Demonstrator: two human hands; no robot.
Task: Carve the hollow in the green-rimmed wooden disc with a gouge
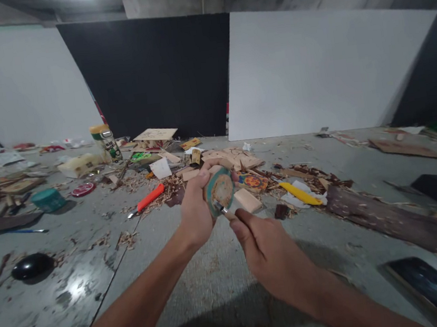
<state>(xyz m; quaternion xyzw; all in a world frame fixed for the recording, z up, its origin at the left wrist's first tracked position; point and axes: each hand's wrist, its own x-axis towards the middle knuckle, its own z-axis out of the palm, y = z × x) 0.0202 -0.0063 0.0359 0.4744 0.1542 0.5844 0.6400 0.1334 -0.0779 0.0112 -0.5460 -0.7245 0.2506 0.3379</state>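
Note:
My left hand (pixel 197 204) is wrapped round a small round piece (pixel 222 188) with a green-blue rim and a pale brown, rough middle. It is tilted up to face me. In my right hand (pixel 265 240) is a slim carving tool (pixel 228 214) with a light wooden handle and a metal end. The metal end touches the lower part of the piece's face; its exact tip shape is too small to tell. Just behind the hands lie a pale wooden block (pixel 247 201) and an orange-and-blue painted piece (pixel 253 181).
Wood shavings litter the floor. An orange-red cutter (pixel 150 198) lies left, a yellow-handled tool (pixel 300 193) right. Farther left are a teal container (pixel 48 200), a black rounded object (pixel 32 266) and a tumbler (pixel 106 144). A brown strip (pixel 393 221) and a phone (pixel 432 286) lie right.

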